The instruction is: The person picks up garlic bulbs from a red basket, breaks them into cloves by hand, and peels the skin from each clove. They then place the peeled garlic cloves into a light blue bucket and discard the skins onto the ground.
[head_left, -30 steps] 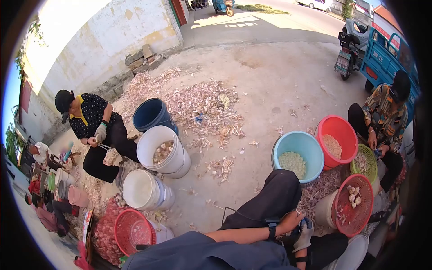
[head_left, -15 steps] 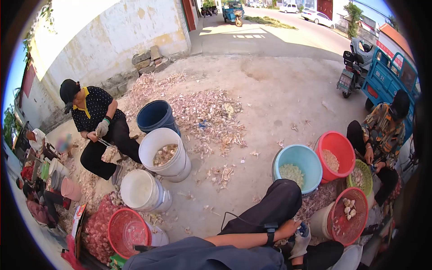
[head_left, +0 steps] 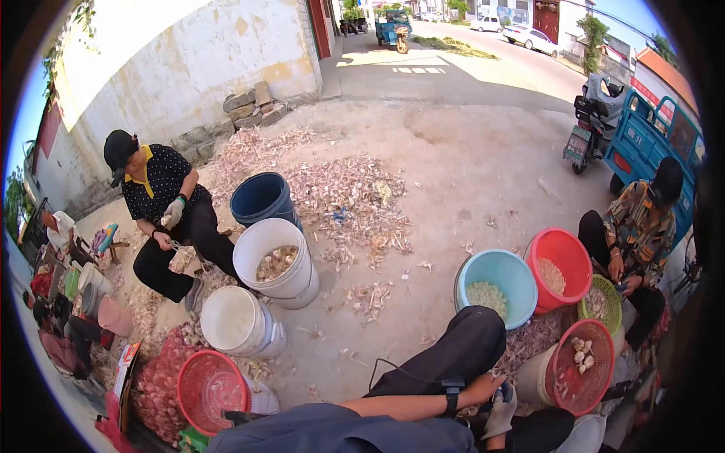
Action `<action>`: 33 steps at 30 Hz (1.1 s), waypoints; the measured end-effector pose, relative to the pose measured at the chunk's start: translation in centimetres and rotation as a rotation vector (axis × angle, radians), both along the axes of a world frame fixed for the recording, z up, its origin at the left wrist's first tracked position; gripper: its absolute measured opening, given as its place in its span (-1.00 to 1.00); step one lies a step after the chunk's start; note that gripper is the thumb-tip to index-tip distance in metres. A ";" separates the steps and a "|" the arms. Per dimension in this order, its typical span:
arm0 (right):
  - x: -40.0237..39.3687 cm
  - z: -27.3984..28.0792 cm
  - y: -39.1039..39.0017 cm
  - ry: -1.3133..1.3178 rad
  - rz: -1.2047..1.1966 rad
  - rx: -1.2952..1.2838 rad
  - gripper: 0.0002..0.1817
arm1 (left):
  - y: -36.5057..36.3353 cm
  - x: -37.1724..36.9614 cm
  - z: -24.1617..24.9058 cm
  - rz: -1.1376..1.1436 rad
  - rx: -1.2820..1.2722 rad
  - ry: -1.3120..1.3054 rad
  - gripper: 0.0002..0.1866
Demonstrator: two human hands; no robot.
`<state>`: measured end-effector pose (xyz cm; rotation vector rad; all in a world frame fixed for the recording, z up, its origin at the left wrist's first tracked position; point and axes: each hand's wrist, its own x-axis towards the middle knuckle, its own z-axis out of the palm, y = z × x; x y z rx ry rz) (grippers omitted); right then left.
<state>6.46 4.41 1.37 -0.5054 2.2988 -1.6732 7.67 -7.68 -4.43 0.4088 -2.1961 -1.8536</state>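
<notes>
My left hand point(head_left: 481, 388), bare with a dark strap at the wrist, is closed close against my right hand. My right hand point(head_left: 501, 413) wears a pale glove with blue-grey fingertips, and its fingers are curled in. What lies between the two hands is too small and covered to make out. Just right of them, a red plastic basket point(head_left: 563, 389) holds several garlic bulbs point(head_left: 583, 353) and tilts on a white bucket point(head_left: 535, 377). Above my knee, a light-blue bucket point(head_left: 521, 283) contains peeled garlic cloves point(head_left: 485, 296).
A red bucket point(head_left: 578, 257) of cloves and a green basket point(head_left: 615, 313) stand by a co-worker point(head_left: 642, 219). Opposite, another co-worker point(head_left: 162, 189) sits near white buckets point(head_left: 298, 279) and a blue barrel point(head_left: 287, 200). Garlic skins point(head_left: 355, 204) litter the ground. An empty-looking red basket point(head_left: 200, 385) is at left.
My view has shifted slightly. My hands stay together, with the gloved right hand turned a little. The co-worker opposite has lowered the bare hand and tool away from the gloved hand.
</notes>
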 end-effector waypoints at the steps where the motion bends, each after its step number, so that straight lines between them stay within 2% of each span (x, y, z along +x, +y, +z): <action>1: -0.1 0.4 -0.2 -0.042 0.006 -0.014 -0.71 | 0.1 -0.1 -0.1 0.007 0.002 -0.011 -0.29; 3: -0.3 1.1 0.1 -0.077 0.028 -0.049 -0.69 | 0.2 -0.2 -0.8 0.006 0.013 -0.026 -0.29; 5: 0.0 1.7 0.6 -0.121 0.059 -0.077 -0.68 | -0.5 -0.3 -0.5 -0.151 0.144 -0.207 -0.27; 7: -0.3 1.6 0.8 -0.304 0.049 -0.111 -0.66 | -0.5 0.1 0.2 -0.114 0.156 -0.177 -0.25; 11: -0.2 0.8 0.7 -0.324 0.023 -0.191 -0.66 | -0.5 0.2 0.8 -0.087 0.173 -0.209 -0.20; 13: -0.1 1.0 0.3 -0.228 0.036 -0.122 -0.67 | -0.3 0.2 0.8 -0.083 0.170 -0.178 -0.20; 17: 0.2 2.1 0.1 -0.219 0.075 -0.086 -0.68 | -0.9 0.8 1.9 -0.115 0.088 -0.161 -0.20; 19: 0.5 1.9 0.1 -0.055 0.075 -0.061 -0.69 | -1.0 0.8 1.9 -0.124 0.090 -0.141 -0.20; 26: 0.6 2.4 0.0 -0.025 0.039 0.006 -0.70 | -1.1 0.4 1.3 -0.199 0.120 -0.192 -0.22; 30: 0.6 2.4 0.2 -0.004 0.071 0.038 -0.69 | -1.0 0.7 1.9 -0.150 0.123 -0.154 -0.22; 33: 0.4 1.7 0.5 0.020 0.059 0.022 -0.69 | -1.1 0.5 1.4 -0.232 0.120 -0.236 -0.22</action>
